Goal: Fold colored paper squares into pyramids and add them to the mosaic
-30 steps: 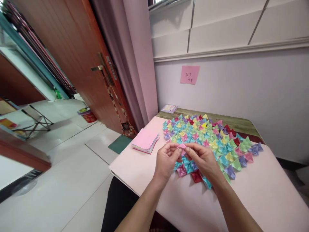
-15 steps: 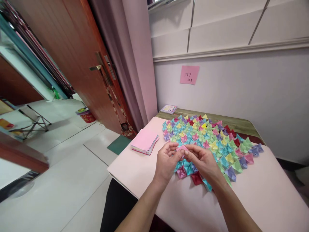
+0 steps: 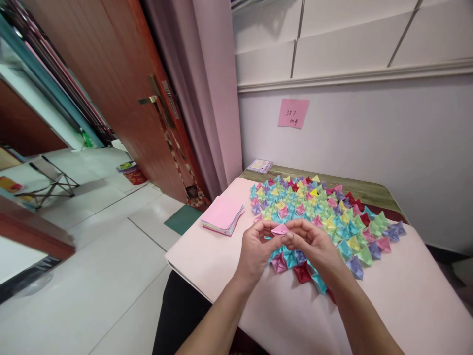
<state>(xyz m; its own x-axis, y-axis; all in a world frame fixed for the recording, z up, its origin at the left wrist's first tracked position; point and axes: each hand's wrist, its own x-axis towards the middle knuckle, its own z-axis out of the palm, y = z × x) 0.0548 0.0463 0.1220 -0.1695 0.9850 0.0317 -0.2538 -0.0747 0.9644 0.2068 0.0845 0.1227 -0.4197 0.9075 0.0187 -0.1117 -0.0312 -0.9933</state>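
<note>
the small folded pink paper (image 3: 280, 230) is at the centre of the frame, slightly below mid-height, raised above the bench (image 3: 402, 296). left hand (image 3: 254, 254): fingers curled nearly closed, pinching the left side of the paper. right hand (image 3: 316, 246): fingers bent, thumb and fingertips nearly together, gripping the right side. the thumbs meet at the near edge. multicoloured folded paper pieces (image 3: 327, 209) lie in close rows, centre to right of frame. a stack of paper sheets (image 3: 221, 214), pink on top, rests left of centre, beside the left hand.
</note>
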